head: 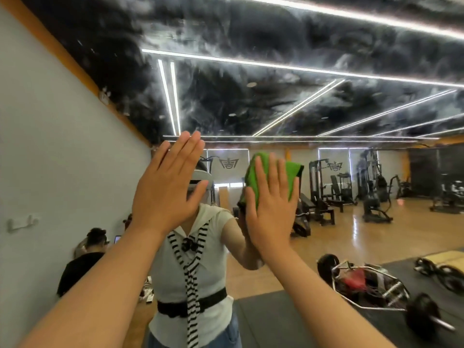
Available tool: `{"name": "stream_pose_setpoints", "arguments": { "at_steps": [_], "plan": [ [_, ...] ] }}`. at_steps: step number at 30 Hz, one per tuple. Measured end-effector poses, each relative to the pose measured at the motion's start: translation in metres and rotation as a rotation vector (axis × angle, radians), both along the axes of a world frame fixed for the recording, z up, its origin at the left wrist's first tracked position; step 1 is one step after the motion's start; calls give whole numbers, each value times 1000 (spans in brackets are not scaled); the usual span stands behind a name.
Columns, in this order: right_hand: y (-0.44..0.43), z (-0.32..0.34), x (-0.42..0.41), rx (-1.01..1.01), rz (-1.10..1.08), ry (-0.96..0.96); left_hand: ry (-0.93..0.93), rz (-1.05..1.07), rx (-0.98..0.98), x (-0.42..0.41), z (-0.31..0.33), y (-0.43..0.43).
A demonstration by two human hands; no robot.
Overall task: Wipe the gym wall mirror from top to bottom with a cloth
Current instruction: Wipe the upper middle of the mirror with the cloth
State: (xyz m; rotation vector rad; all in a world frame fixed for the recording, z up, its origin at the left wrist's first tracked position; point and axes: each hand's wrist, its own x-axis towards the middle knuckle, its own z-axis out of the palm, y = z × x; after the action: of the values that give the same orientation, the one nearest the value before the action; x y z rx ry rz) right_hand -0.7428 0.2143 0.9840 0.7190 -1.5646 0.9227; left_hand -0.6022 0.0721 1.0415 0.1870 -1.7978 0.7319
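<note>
Pressing flat-palmed, the right hand (271, 217) pins the green cloth (276, 174) — probably soft, slip-prone — to the wall mirror (326, 109); left hand (165, 187) beside it, flat, empty.

The sole view, a wide-angle camera worn on the person's head, faces squarely onto the wall mirror (326, 109) at close range, pitched slightly upward, with the left hand (167, 189) and right hand (271, 214) reaching in from the bottom edge to mid-frame.
</note>
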Motion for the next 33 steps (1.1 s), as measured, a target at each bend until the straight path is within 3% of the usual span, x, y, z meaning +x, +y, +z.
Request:
{"name": "stream_pose_setpoints", "arguments": {
  "at_steps": [5, 9, 11, 13, 15, 22, 27, 33],
  "plan": [
    [19, -85, -4, 211, 71, 159, 16, -20, -10, -2, -1, -3],
    [40, -106, -23, 316, 99, 214, 29, -25, -23, -2, -2, -6],
    [51, -108, -44, 185, 88, 128, 25, -32, -28, -3, -2, -6],
    [56, -105, -50, -96, 152, -116, 23, -44, -22, -3, -2, -6],
    [45, -105, -38, -254, 173, -231, 21, -52, -15, -2, -1, -5],
    [31, -130, -22, 140, 120, 61, 12, -46, -11, -1, -1, -4],
    [39, -124, -30, -133, 160, -159, 19, -46, -12, -2, -1, -4],
    [35, -115, -12, -303, 404, -243, 25, -56, -20, -2, -1, -5]
  ]
}}
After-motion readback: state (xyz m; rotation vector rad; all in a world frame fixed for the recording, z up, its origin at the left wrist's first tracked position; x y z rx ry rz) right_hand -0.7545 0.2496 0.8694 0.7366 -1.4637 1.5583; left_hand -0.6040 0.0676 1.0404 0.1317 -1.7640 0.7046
